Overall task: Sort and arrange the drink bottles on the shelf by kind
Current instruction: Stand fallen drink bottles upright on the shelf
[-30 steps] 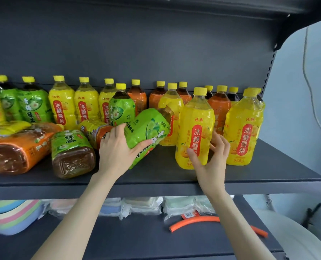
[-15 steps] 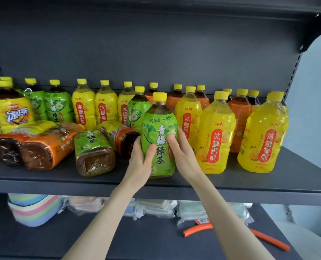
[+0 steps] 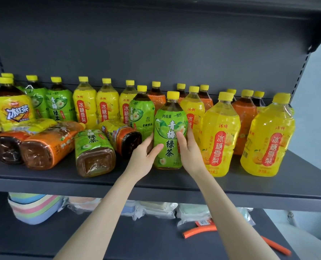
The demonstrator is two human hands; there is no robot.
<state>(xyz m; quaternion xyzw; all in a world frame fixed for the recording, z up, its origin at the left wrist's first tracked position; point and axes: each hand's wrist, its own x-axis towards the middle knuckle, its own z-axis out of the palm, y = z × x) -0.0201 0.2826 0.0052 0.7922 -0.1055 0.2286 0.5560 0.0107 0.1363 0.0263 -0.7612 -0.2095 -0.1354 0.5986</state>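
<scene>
The green tea bottle (image 3: 170, 128) stands upright on the shelf (image 3: 221, 182). Left grip (image 3: 143, 158) and right grip (image 3: 190, 152) clasp its sides.

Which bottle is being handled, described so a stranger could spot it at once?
On the upper dark shelf, look at the front row near the middle, just left of a big yellow bottle. The green-labelled tea bottle stands upright there, the only one held between the left hand and right hand.
</scene>
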